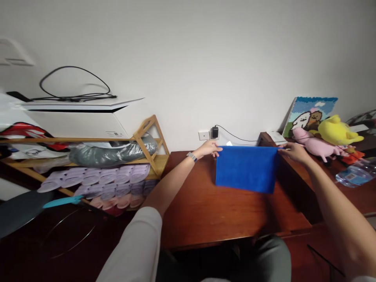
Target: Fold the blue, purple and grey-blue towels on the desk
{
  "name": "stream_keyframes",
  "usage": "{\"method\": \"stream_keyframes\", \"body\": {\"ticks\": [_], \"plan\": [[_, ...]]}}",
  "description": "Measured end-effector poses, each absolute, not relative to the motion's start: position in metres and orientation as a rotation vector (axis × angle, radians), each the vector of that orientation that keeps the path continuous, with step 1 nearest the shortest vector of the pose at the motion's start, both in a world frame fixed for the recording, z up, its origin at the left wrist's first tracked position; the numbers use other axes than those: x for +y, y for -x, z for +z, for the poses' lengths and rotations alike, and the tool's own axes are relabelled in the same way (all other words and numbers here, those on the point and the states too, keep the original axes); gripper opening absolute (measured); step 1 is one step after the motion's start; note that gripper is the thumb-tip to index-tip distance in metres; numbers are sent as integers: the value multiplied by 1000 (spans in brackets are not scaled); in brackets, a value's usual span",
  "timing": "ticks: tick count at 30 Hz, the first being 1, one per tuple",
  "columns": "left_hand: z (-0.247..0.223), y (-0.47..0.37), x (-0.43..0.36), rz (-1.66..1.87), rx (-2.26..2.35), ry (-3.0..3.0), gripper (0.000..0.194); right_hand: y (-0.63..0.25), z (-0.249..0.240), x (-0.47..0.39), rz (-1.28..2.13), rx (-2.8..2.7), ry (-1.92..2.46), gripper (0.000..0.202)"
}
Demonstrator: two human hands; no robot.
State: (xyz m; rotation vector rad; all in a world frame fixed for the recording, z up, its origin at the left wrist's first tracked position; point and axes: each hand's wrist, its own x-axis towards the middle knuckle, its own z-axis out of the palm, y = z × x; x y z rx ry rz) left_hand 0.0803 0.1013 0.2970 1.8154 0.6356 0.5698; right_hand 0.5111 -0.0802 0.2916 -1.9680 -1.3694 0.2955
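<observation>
A blue cloth [246, 168] hangs as a flat rectangle above the brown wooden desk [199, 215]. My left hand [209, 149] pinches its upper left corner, and a watch [192, 156] is on that wrist. At the upper right corner, my right hand [292, 151] grips the cloth with closed fingers. The top edge is stretched nearly straight between both hands. Whether the lower edge touches the desk I cannot tell.
Left of the desk stands a wooden rack [158, 164] with several purple slippers [108, 176] and a white box [79, 121]. On the right are a pink plush toy [315, 145], a yellow plush toy [336, 131] and a plastic bottle [354, 176]. A black charger [215, 132] is plugged into the wall.
</observation>
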Motion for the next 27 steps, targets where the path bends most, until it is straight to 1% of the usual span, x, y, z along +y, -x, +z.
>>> {"method": "stream_keyframes", "body": {"ticks": [2,4,7,10,12,14,17,19,22,25,27], "plan": [[308,-105,121,710,624,-1830,30,-533,305,-53,128,-1353,1955,48],[312,-125,136,764,616,-1832,26,-550,310,-37,21,-1320,1934,42],[292,-144,148,831,631,-1882,20,-559,293,-30,-109,-1276,1985,34],[236,-153,145,834,715,-2116,11,-548,245,-34,-202,-1346,2131,29],[188,-156,134,718,810,-2346,9,-531,201,-38,-197,-1432,2295,32],[140,-161,119,523,928,-2559,10,-515,155,-41,-96,-1455,2489,36],[86,-168,96,394,976,-2632,8,-500,98,-45,147,-1386,2675,39],[66,-171,85,389,999,-2640,14,-501,72,-49,211,-1346,2696,39],[54,-171,81,467,1001,-2685,22,-512,52,-58,144,-1328,2590,37],[49,-166,82,586,920,-2784,23,-523,42,-68,54,-1323,2452,35],[44,-160,82,594,883,-2834,22,-526,36,-75,62,-1337,2425,34]]}}
